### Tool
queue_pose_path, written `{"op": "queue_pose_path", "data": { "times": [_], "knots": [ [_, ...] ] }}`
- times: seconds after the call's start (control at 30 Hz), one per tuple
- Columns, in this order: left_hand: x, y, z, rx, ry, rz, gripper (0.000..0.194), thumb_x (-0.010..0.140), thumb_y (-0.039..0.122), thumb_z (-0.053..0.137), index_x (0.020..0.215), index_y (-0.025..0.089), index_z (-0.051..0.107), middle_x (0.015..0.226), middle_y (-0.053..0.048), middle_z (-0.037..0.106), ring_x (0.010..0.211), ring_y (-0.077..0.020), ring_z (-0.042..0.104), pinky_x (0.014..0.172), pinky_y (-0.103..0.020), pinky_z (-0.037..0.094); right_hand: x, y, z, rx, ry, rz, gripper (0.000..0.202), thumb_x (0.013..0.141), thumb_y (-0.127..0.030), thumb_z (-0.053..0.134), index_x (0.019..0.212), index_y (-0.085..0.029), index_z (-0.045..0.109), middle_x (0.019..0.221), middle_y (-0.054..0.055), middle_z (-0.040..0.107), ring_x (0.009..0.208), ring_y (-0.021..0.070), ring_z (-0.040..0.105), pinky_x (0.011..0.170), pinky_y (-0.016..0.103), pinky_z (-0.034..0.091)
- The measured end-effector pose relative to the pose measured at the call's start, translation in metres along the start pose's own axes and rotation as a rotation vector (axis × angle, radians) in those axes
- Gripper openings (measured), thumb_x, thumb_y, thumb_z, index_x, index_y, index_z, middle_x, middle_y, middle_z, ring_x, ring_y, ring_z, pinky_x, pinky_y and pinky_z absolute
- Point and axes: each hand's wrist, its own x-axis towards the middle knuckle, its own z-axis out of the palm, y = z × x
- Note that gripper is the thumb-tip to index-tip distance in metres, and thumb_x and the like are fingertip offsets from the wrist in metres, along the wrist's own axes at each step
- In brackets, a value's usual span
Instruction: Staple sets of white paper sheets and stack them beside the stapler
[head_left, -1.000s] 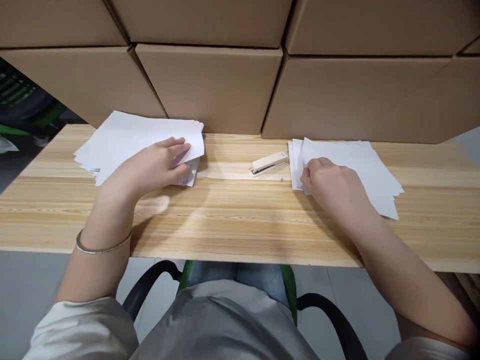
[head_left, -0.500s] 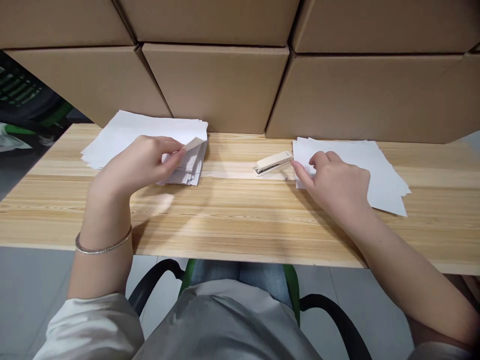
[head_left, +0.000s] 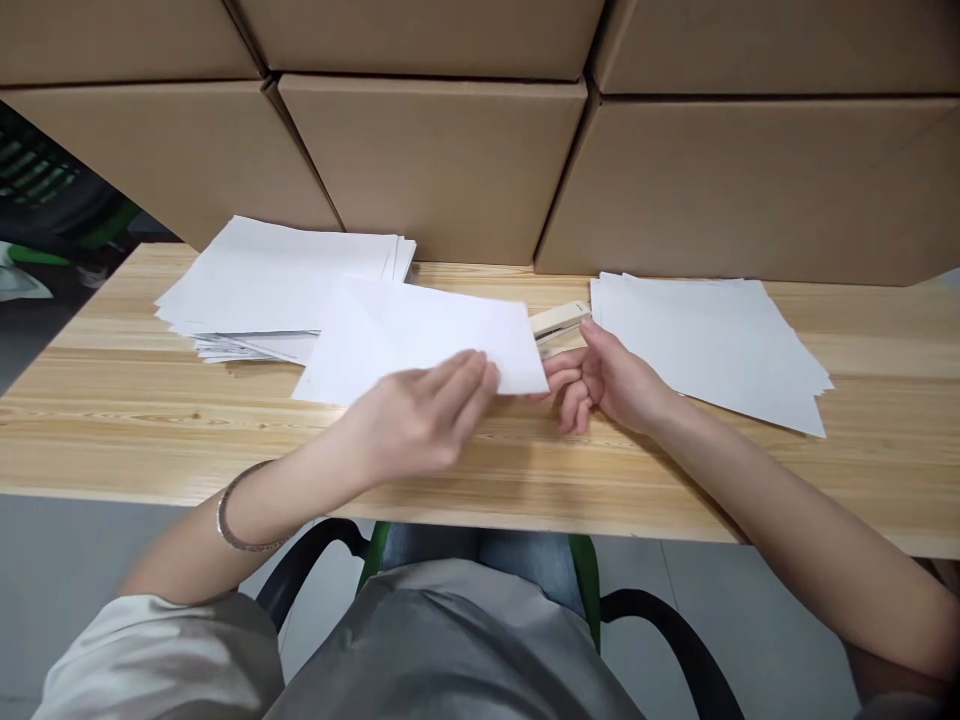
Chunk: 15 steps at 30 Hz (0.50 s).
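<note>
My left hand (head_left: 420, 415) pinches the front edge of a white sheet of paper (head_left: 427, 325), held in front of the left stack. Whether it is one sheet or more, I cannot tell. My right hand (head_left: 600, 375) is turned partly palm up, its thumb and fingers apart; the fingertips are close to the sheet's right corner, and whether they touch it is unclear. Behind that corner lies a cream stapler (head_left: 561, 318), partly hidden by the sheet. A stack of paper (head_left: 277, 270) is on the left, and a second, thinner pile of paper (head_left: 705, 340) on the right.
Cardboard boxes (head_left: 431, 165) are stacked along the back of the wooden table (head_left: 187, 430). The table's front edge runs just before my lap. Armrests of a chair (head_left: 660, 610) stand at both sides of me.
My left hand has drawn the paper off the left stack and moved right with it to the middle. My right hand has shifted left off the right pile and turned partly palm up.
</note>
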Motion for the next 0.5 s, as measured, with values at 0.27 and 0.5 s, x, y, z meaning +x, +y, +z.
{"op": "queue_pose_path", "data": {
  "times": [0.27,0.5],
  "knots": [
    [0.004,0.028,0.016,-0.059,0.09,0.162,0.022,0.091,0.01,0.055,0.106,0.001,0.068,0.104,-0.021,0.075,0.1,-0.0285,0.073,0.074,-0.032,0.063,-0.003,0.003,0.003,0.026,0.132,-0.073,0.042,0.052,-0.047,0.092,0.062,-0.014,0.067,0.055,0.003,0.067,0.046,0.0112,0.06,0.044,0.02,0.05],
    [0.007,0.031,0.037,-0.314,0.087,0.089,0.028,0.094,0.032,0.06,0.102,0.007,0.068,0.102,-0.019,0.075,0.102,-0.0276,0.072,0.082,-0.037,0.062,-0.005,0.0,-0.003,-0.221,0.198,-0.102,0.039,0.057,-0.051,0.088,0.062,-0.015,0.072,0.058,0.002,0.066,0.05,0.0095,0.058,0.052,0.022,0.053]
  ]
}}
